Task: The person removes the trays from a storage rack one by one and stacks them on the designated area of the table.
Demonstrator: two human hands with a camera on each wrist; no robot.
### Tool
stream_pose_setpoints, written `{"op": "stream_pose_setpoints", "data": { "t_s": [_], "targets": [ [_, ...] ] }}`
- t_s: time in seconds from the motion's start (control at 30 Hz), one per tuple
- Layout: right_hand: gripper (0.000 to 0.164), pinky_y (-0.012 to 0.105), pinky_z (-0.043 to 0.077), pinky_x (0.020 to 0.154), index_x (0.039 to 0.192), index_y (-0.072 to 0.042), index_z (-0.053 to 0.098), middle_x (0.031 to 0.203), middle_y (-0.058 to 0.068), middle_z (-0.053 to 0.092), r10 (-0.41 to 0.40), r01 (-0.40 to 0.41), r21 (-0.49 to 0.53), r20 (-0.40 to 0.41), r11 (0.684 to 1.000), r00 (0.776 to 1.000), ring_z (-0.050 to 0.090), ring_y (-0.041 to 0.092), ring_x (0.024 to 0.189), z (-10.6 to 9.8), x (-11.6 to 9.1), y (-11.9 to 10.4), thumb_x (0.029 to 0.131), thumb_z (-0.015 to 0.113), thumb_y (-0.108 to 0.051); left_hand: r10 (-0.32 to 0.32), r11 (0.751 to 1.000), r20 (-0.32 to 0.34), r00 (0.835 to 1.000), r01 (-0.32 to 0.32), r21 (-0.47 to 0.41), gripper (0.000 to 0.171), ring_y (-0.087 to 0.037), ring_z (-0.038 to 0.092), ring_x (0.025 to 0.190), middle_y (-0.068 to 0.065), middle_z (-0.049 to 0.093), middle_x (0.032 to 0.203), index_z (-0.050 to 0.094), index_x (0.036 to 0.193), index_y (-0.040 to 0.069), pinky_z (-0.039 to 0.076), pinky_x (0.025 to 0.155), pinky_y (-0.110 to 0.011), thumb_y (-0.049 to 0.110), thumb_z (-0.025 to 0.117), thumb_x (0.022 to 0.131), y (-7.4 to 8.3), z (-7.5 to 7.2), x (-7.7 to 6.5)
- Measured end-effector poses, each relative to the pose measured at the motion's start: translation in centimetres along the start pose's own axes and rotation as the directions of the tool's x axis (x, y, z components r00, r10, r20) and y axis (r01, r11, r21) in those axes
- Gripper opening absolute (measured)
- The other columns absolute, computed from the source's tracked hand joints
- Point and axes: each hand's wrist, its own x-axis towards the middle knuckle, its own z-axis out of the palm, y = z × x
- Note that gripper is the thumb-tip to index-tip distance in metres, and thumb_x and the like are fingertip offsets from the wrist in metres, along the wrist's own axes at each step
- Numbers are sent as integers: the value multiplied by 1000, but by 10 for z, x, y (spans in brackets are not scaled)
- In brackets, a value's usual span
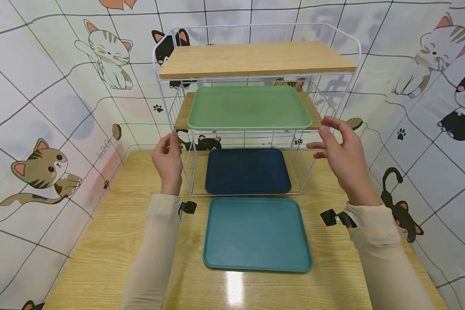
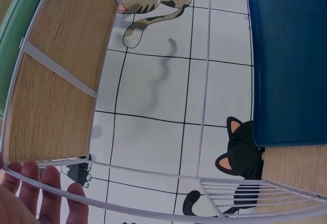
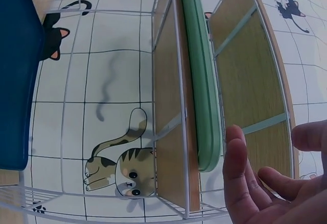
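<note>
A white wire rack [image 1: 232,134] with wooden shelves stands at the back of the table. My left hand [image 1: 167,161] grips the rack's left front post just under the middle shelf, its fingers [image 2: 50,191] showing behind the white wire. On that shelf lies a green tray [image 1: 249,107], its front edge by the shelf's front. My right hand [image 1: 346,161] is held off the rack's right side, fingers spread and holding nothing, near the tray's right front corner. Below, a dark blue tray [image 1: 248,171] rests in the bottom tier. A teal tray [image 1: 257,234] lies on the table in front.
The rack's top wooden shelf [image 1: 255,58] overhangs the green tray, with a wire rail around it. Cat-printed walls [image 1: 61,112] close in the table [image 1: 112,224] at the back and both sides.
</note>
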Motion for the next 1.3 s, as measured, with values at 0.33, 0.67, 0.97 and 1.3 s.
{"op": "stream_pose_setpoints", "data": {
  "t_s": [0.33, 0.67, 0.97, 1.3],
  "targets": [
    [60, 22, 58, 71, 158, -10, 33, 161, 13, 32, 91, -92, 24, 49, 995, 995, 70, -1, 83, 3, 22, -5, 108, 43, -43, -1, 1000, 9, 1000, 1, 1, 33, -15, 65, 76, -6, 68, 89, 75, 109, 2, 55, 81, -40, 32, 65, 102, 0, -1, -1],
    [65, 23, 57, 69, 162, -10, 23, 163, 15, 27, 151, -152, 8, 78, 988, 985, 69, -4, 79, 8, 37, 3, 109, 39, -44, -8, 1000, 16, 1000, 8, -7, 34, -17, 65, 78, -11, 67, 91, 76, 110, 1, 55, 83, -41, 32, 66, 102, -3, -2, 1],
    [69, 19, 57, 70, 163, -8, 17, 166, 14, 24, 205, -214, 73, 106, 974, 973, 71, -2, 83, 14, 46, 8, 109, 40, -43, 7, 1000, 15, 1000, -7, 9, 36, -28, 66, 81, -25, 66, 97, 76, 111, 1, 55, 76, -29, 34, 66, 101, -2, -1, -1],
    [69, 19, 59, 72, 164, -8, 13, 168, 15, 20, 218, -234, 142, 120, 962, 969, 71, 1, 86, 23, 55, 11, 110, 39, -41, 8, 1000, 11, 1000, -8, 7, 34, -15, 64, 77, 5, 67, 82, 76, 113, 0, 54, 78, -31, 31, 66, 102, -3, -1, 0]
  ]
}}
